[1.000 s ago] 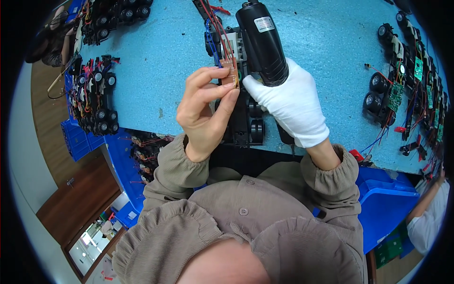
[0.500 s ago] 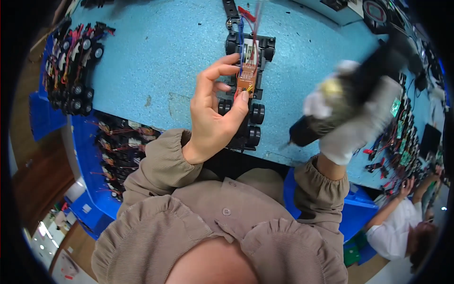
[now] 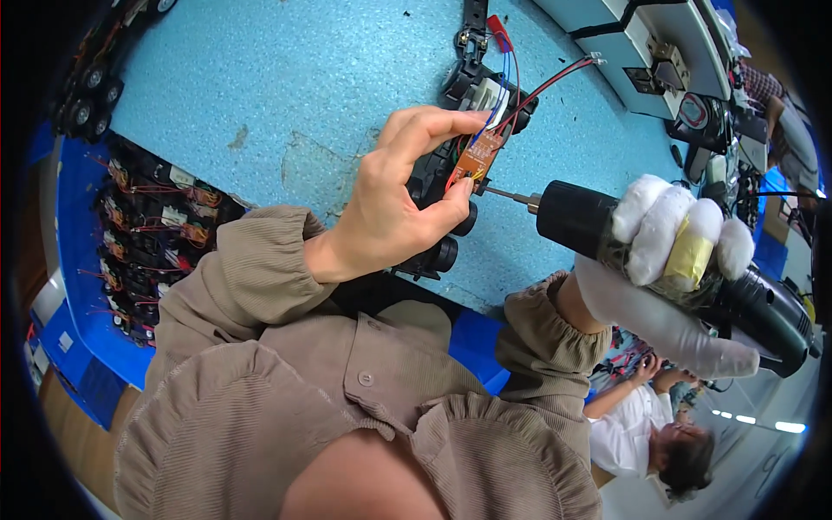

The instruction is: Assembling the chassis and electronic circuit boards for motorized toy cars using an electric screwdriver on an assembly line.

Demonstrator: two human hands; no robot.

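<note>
My bare left hand (image 3: 394,186) pinches a brown circuit board (image 3: 477,158) between thumb and fingers, over a black toy car chassis (image 3: 438,165) with small black wheels. Blue, red and yellow wires run from the board; a red connector (image 3: 498,30) lies beyond it. My right hand (image 3: 672,234), in a white glove with yellow tape on one finger, is wrapped round a black electric screwdriver (image 3: 576,217). Its thin bit (image 3: 503,192) points left, its tip close beside the board's near end by my left thumb. Whether the tip touches a screw I cannot tell.
A blue bin (image 3: 82,286) on the left holds several wired chassis (image 3: 165,230). More wheeled chassis (image 3: 91,91) stand at the table's left edge. A white and grey box-like unit (image 3: 663,61) stands at the back right. Another person (image 3: 637,425) sits at the lower right.
The screwdriver has swung round from a blurred tilt at the right, and its bit now reaches the board. The chassis appears more tilted; the view has shifted right.
</note>
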